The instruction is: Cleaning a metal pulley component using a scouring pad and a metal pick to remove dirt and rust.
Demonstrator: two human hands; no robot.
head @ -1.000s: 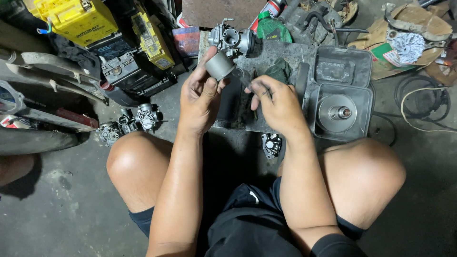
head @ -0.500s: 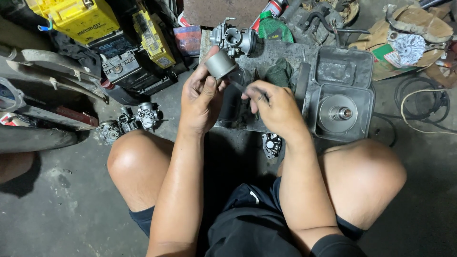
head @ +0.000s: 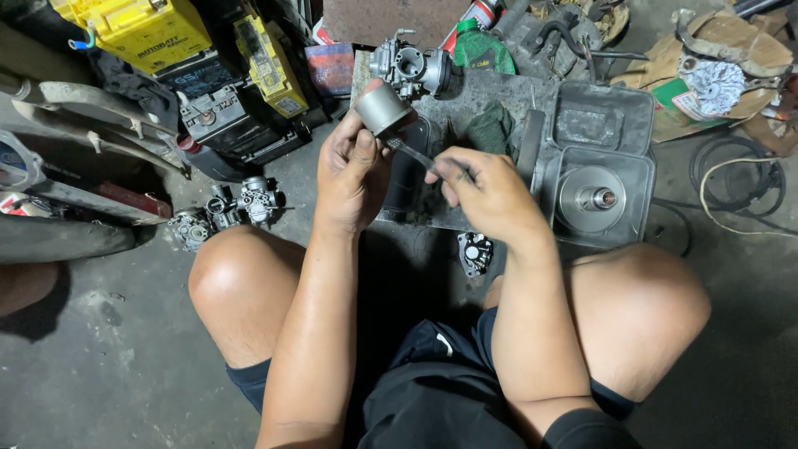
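Between the two bare knees, at the centre of the view, the left hand wraps its fingers and thumb around the lower part of a grey metal cylinder, holding it tilted, its flat end up and to the left. Just right of that grip the right hand pinches a thin metal rod between thumb and forefinger; the rod slants up and left to meet the cylinder's underside, and its tip is hidden there, so I cannot tell how deep it goes. The two hands are near but not touching, with a narrow gap crossed only by the rod.

Below the right hand, on the concrete floor, lies a small dark metal cover, close to the right thigh. Under and behind both hands sits a dark plastic tray, its near edge just past the wrists. Right of the grip, touching the tray's side, is a black engine case with a round pulley in it, so room on that side is tight. Left of the grip, beyond the left knee, a cluster of small carburettors rests on the floor, well apart, with bare concrete between.

Beyond the cylinder, at the tray's far edge, stands another carburettor, near a green rag. Farther left are yellow batteries.
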